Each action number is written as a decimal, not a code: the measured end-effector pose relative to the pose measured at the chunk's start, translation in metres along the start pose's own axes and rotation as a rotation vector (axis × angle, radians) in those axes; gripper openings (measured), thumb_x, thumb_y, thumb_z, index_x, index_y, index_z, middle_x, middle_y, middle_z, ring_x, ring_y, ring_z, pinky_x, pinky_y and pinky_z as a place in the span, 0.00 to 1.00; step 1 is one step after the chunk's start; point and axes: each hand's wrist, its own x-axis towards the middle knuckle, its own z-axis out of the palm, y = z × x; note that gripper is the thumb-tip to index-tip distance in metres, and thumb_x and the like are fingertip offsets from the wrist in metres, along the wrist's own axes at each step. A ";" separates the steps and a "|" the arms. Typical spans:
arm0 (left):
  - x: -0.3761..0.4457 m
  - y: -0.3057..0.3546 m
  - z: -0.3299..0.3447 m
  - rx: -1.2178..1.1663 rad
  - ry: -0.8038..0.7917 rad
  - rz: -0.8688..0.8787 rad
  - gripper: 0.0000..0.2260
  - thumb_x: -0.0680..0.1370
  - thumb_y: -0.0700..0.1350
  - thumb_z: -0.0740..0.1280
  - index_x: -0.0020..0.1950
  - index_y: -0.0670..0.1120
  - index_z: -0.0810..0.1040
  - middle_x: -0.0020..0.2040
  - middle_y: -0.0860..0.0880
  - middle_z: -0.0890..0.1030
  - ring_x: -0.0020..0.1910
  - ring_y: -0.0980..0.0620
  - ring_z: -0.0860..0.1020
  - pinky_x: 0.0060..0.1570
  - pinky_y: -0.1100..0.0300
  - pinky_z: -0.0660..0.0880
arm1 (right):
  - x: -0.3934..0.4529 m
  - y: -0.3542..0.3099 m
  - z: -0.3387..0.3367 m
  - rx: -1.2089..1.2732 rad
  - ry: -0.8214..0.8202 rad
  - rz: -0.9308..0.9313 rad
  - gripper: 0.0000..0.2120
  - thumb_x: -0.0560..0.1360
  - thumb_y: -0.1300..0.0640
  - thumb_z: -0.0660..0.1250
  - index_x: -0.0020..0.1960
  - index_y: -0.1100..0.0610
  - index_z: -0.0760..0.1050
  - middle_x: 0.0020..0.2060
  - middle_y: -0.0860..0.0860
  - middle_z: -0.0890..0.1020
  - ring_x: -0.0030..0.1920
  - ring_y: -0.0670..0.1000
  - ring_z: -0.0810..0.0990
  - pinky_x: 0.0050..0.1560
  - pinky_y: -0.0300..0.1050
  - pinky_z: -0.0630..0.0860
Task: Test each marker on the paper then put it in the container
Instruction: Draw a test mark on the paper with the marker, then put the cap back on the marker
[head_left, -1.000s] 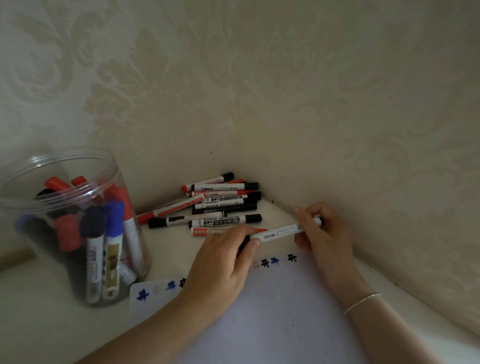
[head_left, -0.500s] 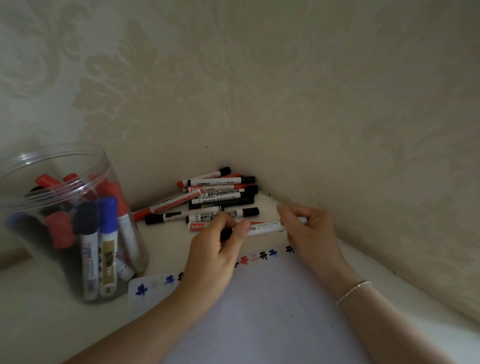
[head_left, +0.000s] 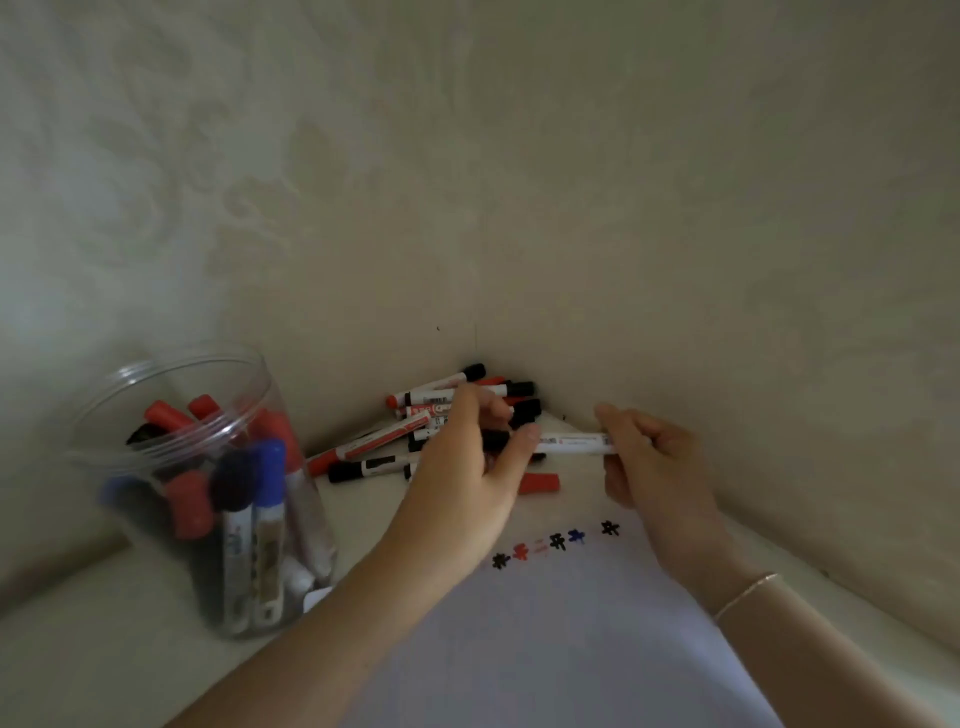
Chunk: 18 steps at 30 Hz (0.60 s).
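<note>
I am viewing a pale table (head_left: 104, 670) set into a wall corner (head_left: 475, 332). A pile of markers (head_left: 441, 415) is lying in that corner, black and red caps mixed, and my left hand (head_left: 467, 467) is covering its near side, so the count is not readable. One red cap end (head_left: 540, 483) is showing just right of that hand, on the table.

I am holding the marker (head_left: 571, 444) level above the paper (head_left: 545, 649). My right hand (head_left: 649, 467) is gripping the white barrel with fingers curled round it. My left hand is pinching the marker's black cap end (head_left: 496, 441) between thumb and fingers.

The paper is carrying a row of small test marks (head_left: 556, 543) in black, red and blue, beneath both hands. A thin bracelet (head_left: 748, 592) is sitting on my right wrist.

The container (head_left: 202, 499), a clear open jar, is standing at the left, well apart from the marker. It is holding upright markers with red, blue and black caps.
</note>
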 end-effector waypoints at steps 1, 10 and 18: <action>0.006 0.011 -0.011 -0.003 0.058 0.047 0.07 0.76 0.50 0.66 0.49 0.53 0.68 0.42 0.54 0.77 0.39 0.58 0.78 0.39 0.64 0.74 | 0.002 -0.012 0.008 0.011 -0.018 0.003 0.18 0.78 0.57 0.64 0.30 0.58 0.66 0.21 0.50 0.61 0.22 0.47 0.57 0.24 0.40 0.57; 0.015 0.063 -0.144 0.166 0.710 0.385 0.13 0.76 0.45 0.70 0.57 0.52 0.69 0.44 0.63 0.77 0.43 0.65 0.80 0.43 0.74 0.72 | 0.020 -0.087 0.117 -0.458 -0.482 0.024 0.12 0.81 0.53 0.56 0.54 0.60 0.74 0.37 0.57 0.81 0.34 0.56 0.79 0.41 0.48 0.80; 0.015 0.051 -0.186 0.300 0.645 0.262 0.12 0.80 0.45 0.62 0.62 0.57 0.70 0.44 0.66 0.74 0.45 0.60 0.79 0.48 0.46 0.79 | 0.000 -0.016 0.141 -1.885 -0.772 -0.095 0.15 0.79 0.61 0.59 0.66 0.60 0.70 0.62 0.56 0.76 0.61 0.57 0.76 0.59 0.50 0.73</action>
